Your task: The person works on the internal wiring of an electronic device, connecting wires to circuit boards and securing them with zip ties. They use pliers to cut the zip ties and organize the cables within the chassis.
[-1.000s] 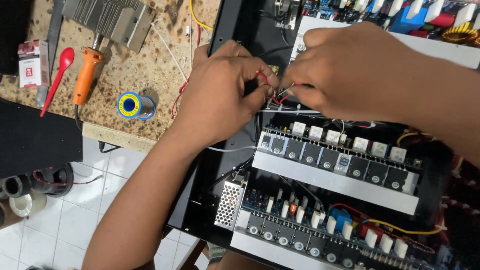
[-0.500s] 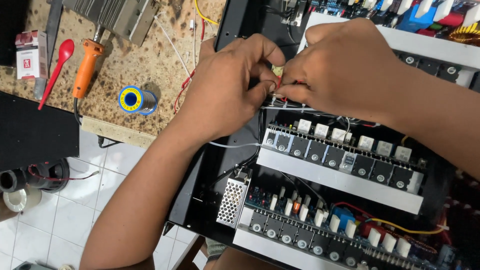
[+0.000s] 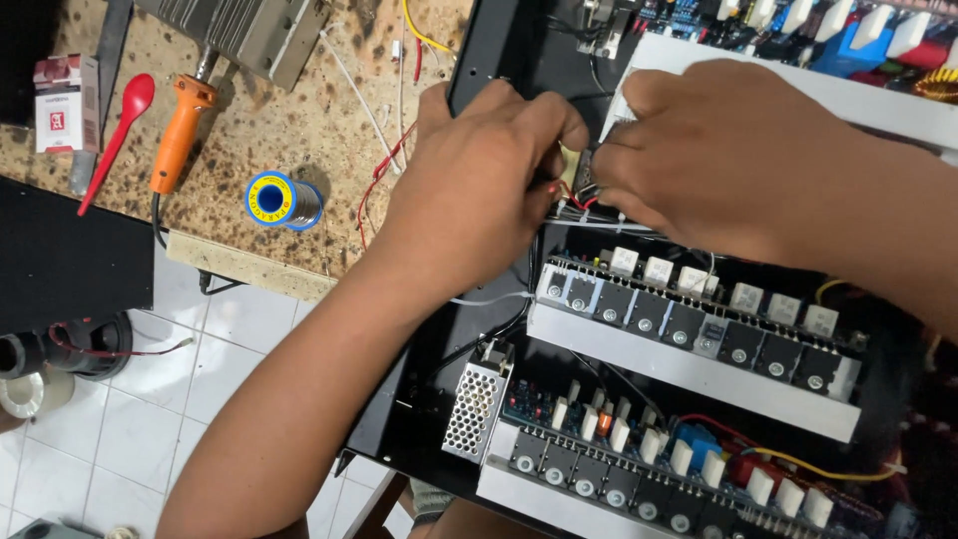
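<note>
My left hand [image 3: 479, 190] and my right hand [image 3: 718, 150] meet over the inside of an open black amplifier chassis [image 3: 409, 399]. Their fingertips pinch a small bundle of red and white wires [image 3: 581, 192] just above a circuit board with a row of black transistors [image 3: 689, 319] on a white metal bar. A second such board [image 3: 639, 459] lies lower down. What exactly each fingertip grips is mostly hidden by the hands.
On the speckled worktop [image 3: 299, 110] lie an orange-handled soldering iron [image 3: 180, 135], a blue and yellow solder spool [image 3: 284, 200], a red spoon [image 3: 120, 130], a small red and white box [image 3: 65, 100] and a finned metal heatsink [image 3: 239, 30]. White floor tiles [image 3: 150, 419] show below.
Both hands have stayed pinched on the wires and shifted slightly up and right in view. The fingers have closed in tighter.
</note>
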